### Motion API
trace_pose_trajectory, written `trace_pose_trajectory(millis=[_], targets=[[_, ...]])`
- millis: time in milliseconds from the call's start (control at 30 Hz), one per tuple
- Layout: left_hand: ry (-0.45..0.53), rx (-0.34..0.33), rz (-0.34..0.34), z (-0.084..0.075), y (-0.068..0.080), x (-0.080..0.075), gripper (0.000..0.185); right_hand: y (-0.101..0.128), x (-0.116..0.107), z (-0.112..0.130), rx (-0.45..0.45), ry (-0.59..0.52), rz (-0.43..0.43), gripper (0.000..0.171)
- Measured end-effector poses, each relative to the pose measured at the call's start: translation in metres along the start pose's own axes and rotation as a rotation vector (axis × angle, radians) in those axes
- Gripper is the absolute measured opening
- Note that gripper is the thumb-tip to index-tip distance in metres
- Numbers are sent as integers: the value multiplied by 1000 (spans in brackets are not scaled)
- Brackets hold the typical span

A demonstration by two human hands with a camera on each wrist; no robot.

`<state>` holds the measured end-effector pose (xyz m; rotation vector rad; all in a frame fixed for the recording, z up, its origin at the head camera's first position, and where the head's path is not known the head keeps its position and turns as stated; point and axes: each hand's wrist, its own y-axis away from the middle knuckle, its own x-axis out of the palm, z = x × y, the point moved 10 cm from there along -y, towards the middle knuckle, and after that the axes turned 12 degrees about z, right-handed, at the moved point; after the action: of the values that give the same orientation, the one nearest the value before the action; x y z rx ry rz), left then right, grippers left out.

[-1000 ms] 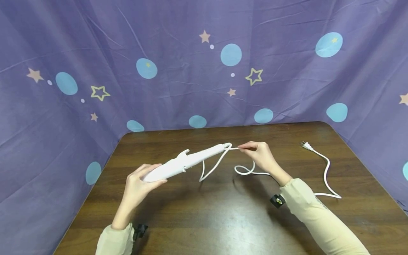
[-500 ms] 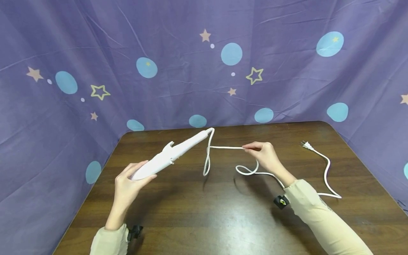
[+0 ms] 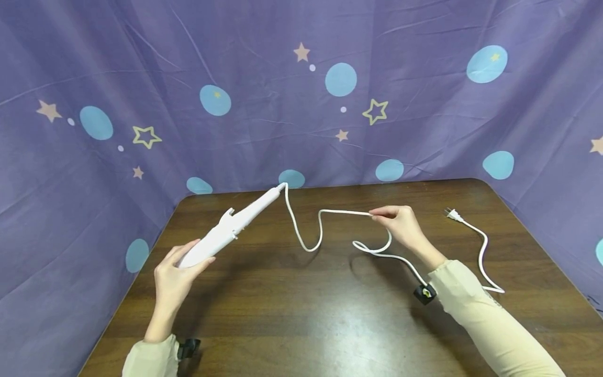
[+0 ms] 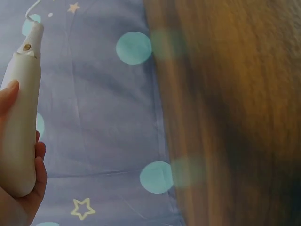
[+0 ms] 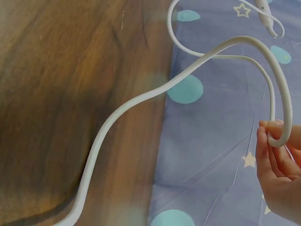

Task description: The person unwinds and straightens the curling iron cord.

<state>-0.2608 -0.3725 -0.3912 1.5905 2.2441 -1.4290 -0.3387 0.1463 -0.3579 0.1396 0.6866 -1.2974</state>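
Note:
A white corded appliance that looks like a curling iron (image 3: 231,225) is held up in the air at a slant. My left hand (image 3: 174,280) grips its wide lower end, thumb on one side and fingers round the other, as the left wrist view shows. From the narrow upper end runs a white power cord (image 3: 346,212). Between finger and thumb, my right hand (image 3: 400,225) pinches this cord some way along. The stretch between the hands sags in a bend. Beyond the right hand, the cord makes a loop (image 5: 244,40) and passes under the right forearm.
The cord's two-pin plug (image 3: 454,215) lies on the wooden table (image 3: 292,314) at the back right. A purple curtain (image 3: 264,104) with stars and blue dots hangs behind and at the sides. Black wrist mounts (image 3: 424,294) sit by both sleeves.
My left hand has moved left with the curling iron and tilted its cord end upward. The right hand has shifted slightly right, and the cord between them has opened from a loop into a bend.

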Motion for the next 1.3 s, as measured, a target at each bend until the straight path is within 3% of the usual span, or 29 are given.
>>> trace_pose_trajectory(millis=[67,100,233,333,500,700,900,1100,1300], targets=[[6,-24,-11,-1,-1,-2,55,1,1,-3,14,-12,10,13],[-37,-38,-21,-1,-1,-1,57,1,3,-4,19,-19,18,14],[-34,-103,-6,-52,-8,-7,51,7,16,-3,21,-44,59,14],[-70,-143,20,-70,-13,-7,47,11,26,-3,14,-65,79,15],[-134,-226,38,-61,-14,-3,47,21,43,-7,50,-136,125,16],[-179,-244,65,-46,-15,5,48,32,65,-18,135,-207,208,18],[-194,-307,101,-31,-14,12,47,41,83,-25,192,-269,284,21],[-199,-292,123,-23,-14,17,48,51,106,-25,200,-461,394,27],[-176,-329,173,-12,-15,23,49,60,123,-22,218,-518,454,27]])
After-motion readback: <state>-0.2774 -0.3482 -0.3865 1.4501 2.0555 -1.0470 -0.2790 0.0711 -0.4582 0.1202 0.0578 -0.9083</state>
